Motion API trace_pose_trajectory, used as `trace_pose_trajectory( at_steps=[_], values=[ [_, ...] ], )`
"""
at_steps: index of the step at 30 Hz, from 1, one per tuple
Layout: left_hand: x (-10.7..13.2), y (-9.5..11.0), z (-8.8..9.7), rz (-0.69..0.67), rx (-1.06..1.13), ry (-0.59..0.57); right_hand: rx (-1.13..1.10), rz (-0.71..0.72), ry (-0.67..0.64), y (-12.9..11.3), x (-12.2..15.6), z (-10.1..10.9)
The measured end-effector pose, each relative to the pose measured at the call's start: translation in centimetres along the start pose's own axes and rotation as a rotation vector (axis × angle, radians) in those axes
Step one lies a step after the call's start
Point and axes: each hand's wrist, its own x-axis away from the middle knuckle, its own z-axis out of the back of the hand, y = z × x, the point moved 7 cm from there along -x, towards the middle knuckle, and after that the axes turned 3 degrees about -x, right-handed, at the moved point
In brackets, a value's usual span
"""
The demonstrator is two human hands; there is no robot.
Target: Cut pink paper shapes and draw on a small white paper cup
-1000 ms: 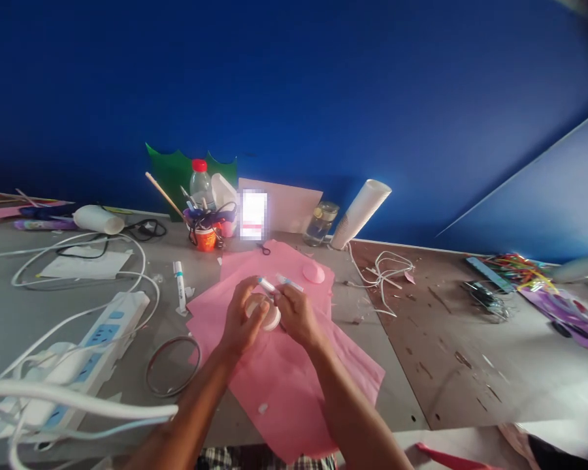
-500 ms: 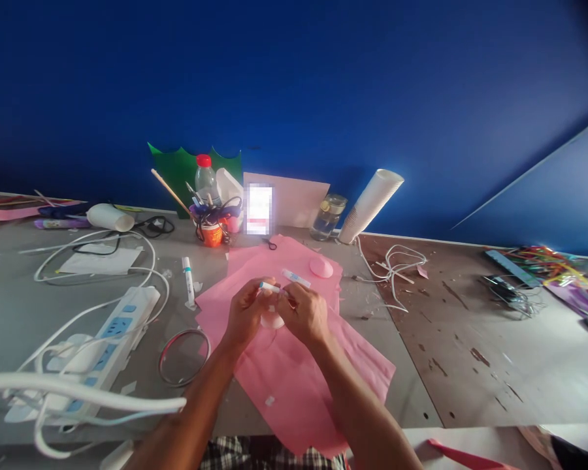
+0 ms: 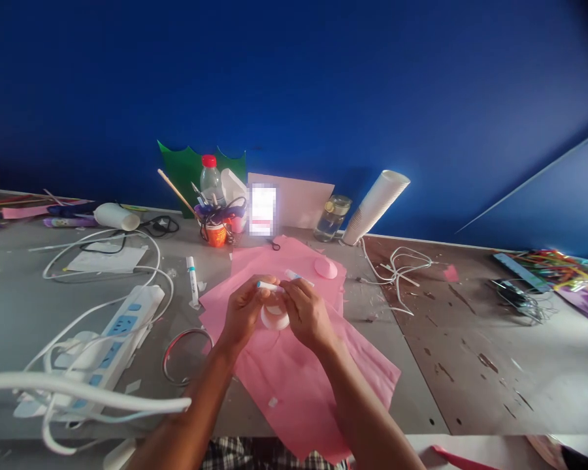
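Currently, L grip: left hand (image 3: 245, 310) has fingers pinched together on white marker (image 3: 269, 286), nr its blue end.
R grip: right hand (image 3: 308, 313) closed on the other end, fingertips just beside L's.
Marker: slim smooth tube, approx. horiz. b/w both hands, above pink sheet (image 3: 298, 378).
White round piece (image 3: 275, 320): below the hands, over pink sheet; partly hidden, can't tell if held or resting.
Orange cup (image 3: 217, 235): upright on tabletop (image 3: 362, 365), w/ pens & dark cord bunched at top; thin wooden stick (image 3: 176, 191) slants out L.
Plastic bottle (image 3: 210, 181): clear, red cap, behind cup; contents unclear.
Jar (image 3: 332, 219): transparent, rounded; can't tell what's inside.
Cup stack (image 3: 377, 205): white cups nested, ribbed look, leaning.
Loose cup (image 3: 117, 217): white, on its side.
Sheet: pink, soft creases, uneven edges; pale pink disc (image 3: 326, 267) nr its far R corner.
Hoop (image 3: 166, 356): thin, round, flat on tabletop, L of sheet.
Power strip (image 3: 120, 336): white plastic, blue socket panels, white plugs in.
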Motion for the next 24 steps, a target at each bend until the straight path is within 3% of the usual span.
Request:
trace_pose_trajectory(
  at_steps=[9,24],
  values=[
    [0.3,0.1,0.3,-0.01,-0.012,0.138,0.083,0.038,0.103,-0.9,0.2,0.5],
    [0.8,1.0,-0.1,-0.031,0.025,0.188,0.169,0.064,0.156,-2.1,0.4,0.8]
  ],
)
